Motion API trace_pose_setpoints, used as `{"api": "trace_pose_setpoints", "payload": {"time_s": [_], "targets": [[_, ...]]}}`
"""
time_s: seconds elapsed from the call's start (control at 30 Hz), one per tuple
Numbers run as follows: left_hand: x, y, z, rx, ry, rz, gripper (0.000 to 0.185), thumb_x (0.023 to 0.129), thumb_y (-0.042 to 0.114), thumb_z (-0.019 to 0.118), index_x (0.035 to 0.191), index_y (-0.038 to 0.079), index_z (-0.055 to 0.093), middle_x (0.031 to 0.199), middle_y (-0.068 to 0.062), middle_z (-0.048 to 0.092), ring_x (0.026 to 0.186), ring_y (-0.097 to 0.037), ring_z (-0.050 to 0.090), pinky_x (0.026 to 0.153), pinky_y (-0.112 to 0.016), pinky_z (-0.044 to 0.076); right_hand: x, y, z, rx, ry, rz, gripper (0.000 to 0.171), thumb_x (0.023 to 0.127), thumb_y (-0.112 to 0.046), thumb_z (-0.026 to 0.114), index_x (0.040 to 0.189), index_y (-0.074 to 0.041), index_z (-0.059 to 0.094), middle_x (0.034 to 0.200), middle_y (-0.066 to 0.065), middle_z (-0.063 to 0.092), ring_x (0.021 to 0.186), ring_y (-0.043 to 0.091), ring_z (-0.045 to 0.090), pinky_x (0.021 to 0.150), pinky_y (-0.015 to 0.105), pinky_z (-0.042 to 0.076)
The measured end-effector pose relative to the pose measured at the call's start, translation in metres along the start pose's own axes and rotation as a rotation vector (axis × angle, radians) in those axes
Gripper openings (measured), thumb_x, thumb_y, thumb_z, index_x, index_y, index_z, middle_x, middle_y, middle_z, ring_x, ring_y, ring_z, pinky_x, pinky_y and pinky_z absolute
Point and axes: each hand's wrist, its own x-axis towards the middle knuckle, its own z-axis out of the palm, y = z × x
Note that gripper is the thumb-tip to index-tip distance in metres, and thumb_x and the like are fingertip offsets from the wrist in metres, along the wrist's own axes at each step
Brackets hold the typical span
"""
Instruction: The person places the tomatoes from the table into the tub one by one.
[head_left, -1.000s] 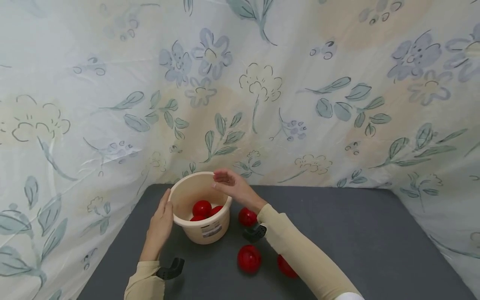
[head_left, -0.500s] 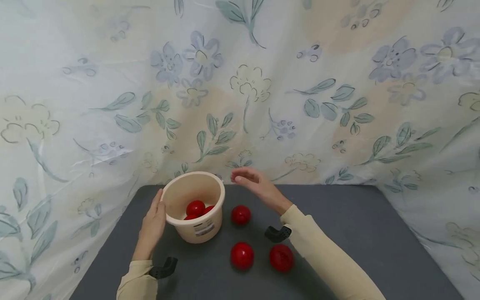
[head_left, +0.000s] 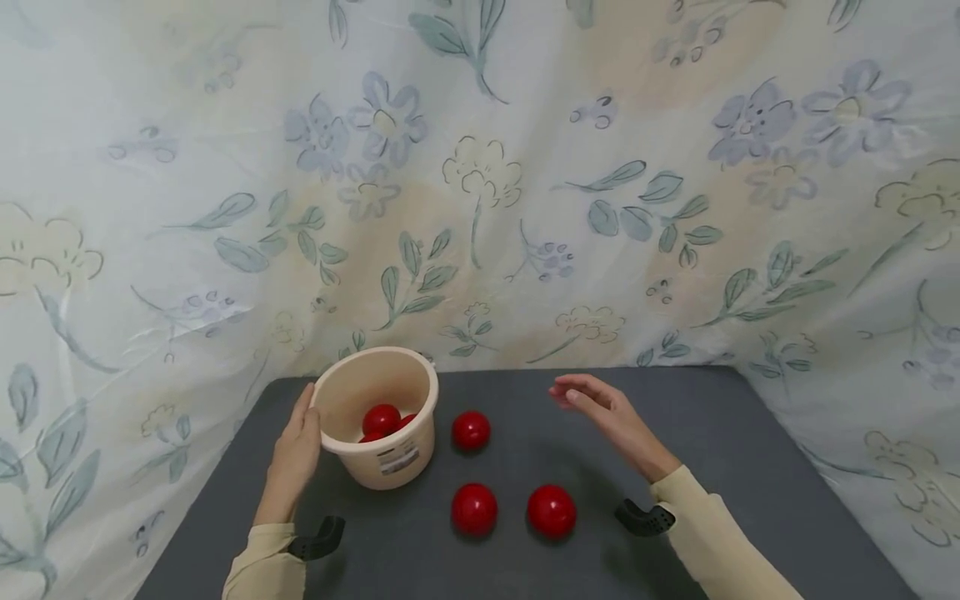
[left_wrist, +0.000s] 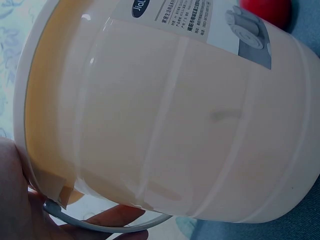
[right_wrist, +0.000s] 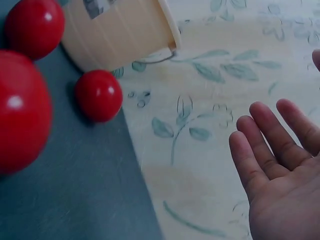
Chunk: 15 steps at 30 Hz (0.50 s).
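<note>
Cream bucket, holding red balls, stands at the grey table's left rear, steadied by the left hand pressed flat against its side, while the right hand hovers open and empty beyond three loose balls.
</note>
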Motion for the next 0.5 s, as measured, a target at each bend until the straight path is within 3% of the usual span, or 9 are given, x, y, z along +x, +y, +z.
{"api": "trace_pose_setpoints", "payload": {"time_s": [0.13, 0.3, 0.5], "targets": [[-0.001, -0.003, -0.001, -0.009, 0.009, -0.004, 0.058, 0.105, 0.056, 0.011, 0.160, 0.046, -0.001, 0.171, -0.007, 0.007, 0.156, -0.046, 0.008, 0.117, -0.076, 0.012, -0.011, 0.013, -0.003, 0.003, -0.006, 0.000, 0.040, 0.107, -0.026, 0.050, 0.142, -0.006, 0.052, 0.139, 0.005, 0.063, 0.126, 0.012, 0.064, 0.102, 0.019, 0.050], [-0.001, -0.004, -0.001, -0.009, 0.008, 0.013, 0.058, 0.105, 0.055, 0.011, 0.161, 0.046, 0.000, 0.172, -0.007, 0.007, 0.156, -0.046, 0.007, 0.117, -0.076, 0.012, -0.020, 0.020, -0.001, 0.009, 0.002, 0.061, 0.042, 0.106, -0.031, 0.053, 0.142, -0.008, 0.053, 0.142, 0.012, 0.061, 0.128, 0.015, 0.063, 0.100, 0.019, 0.051], [-0.001, -0.003, 0.001, -0.010, 0.000, 0.021, 0.058, 0.105, 0.055, 0.010, 0.161, 0.044, -0.001, 0.172, -0.006, 0.004, 0.156, -0.045, 0.007, 0.118, -0.074, 0.011, -0.028, 0.030, 0.001, 0.033, -0.005, 0.083, 0.043, 0.107, -0.028, 0.052, 0.142, -0.003, 0.052, 0.135, -0.002, 0.065, 0.122, 0.005, 0.064, 0.102, 0.022, 0.052]]}}
